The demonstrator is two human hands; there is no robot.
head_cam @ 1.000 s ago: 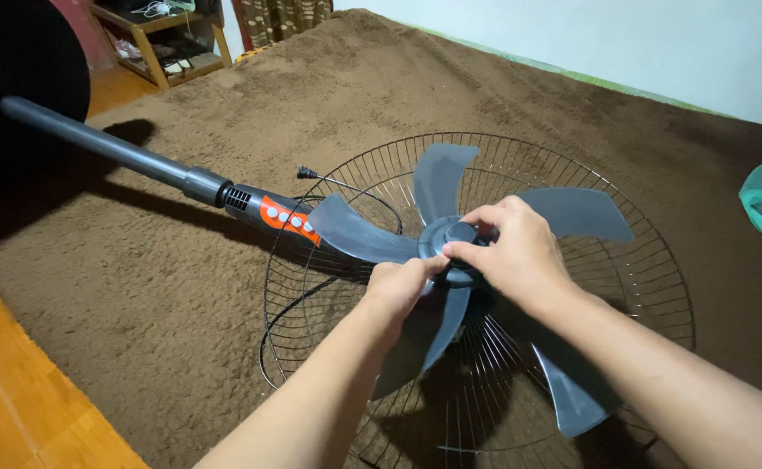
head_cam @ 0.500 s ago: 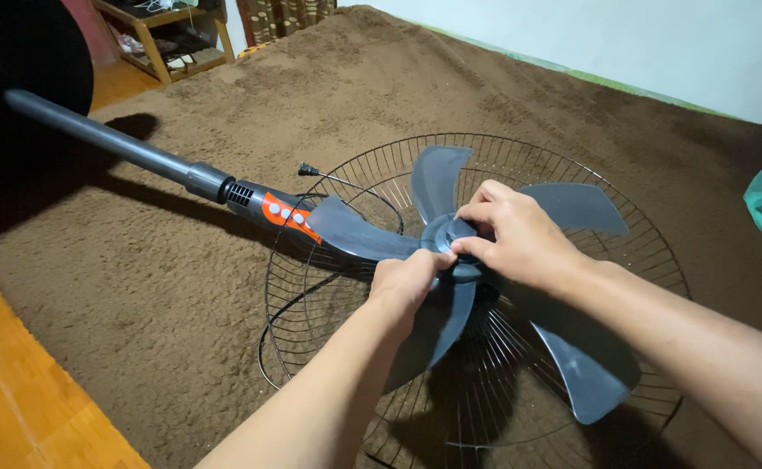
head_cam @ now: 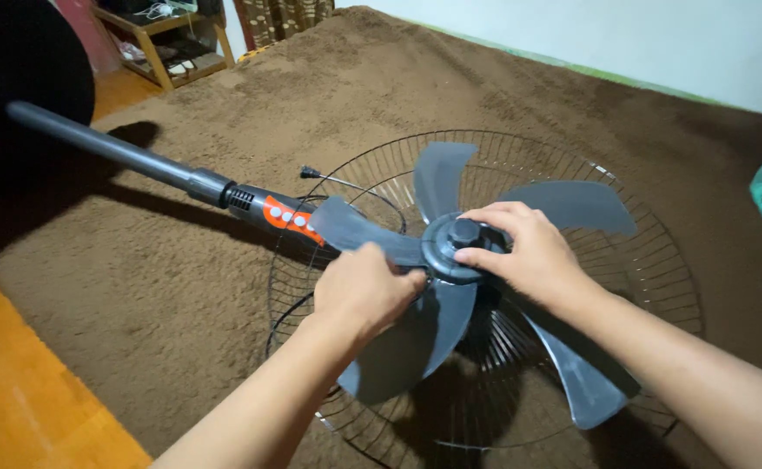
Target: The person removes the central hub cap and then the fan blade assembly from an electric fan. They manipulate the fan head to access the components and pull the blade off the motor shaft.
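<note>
Grey fan blade point(head_cam: 450, 260) between both hands, seemingly gripped.

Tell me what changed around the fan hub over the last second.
The left hand slid away from the hub, out to the left, onto the base of a grey blade. The blades turned a little. The right hand still has its fingers at the hub cap. The wire guard and pole lie as before.
</note>
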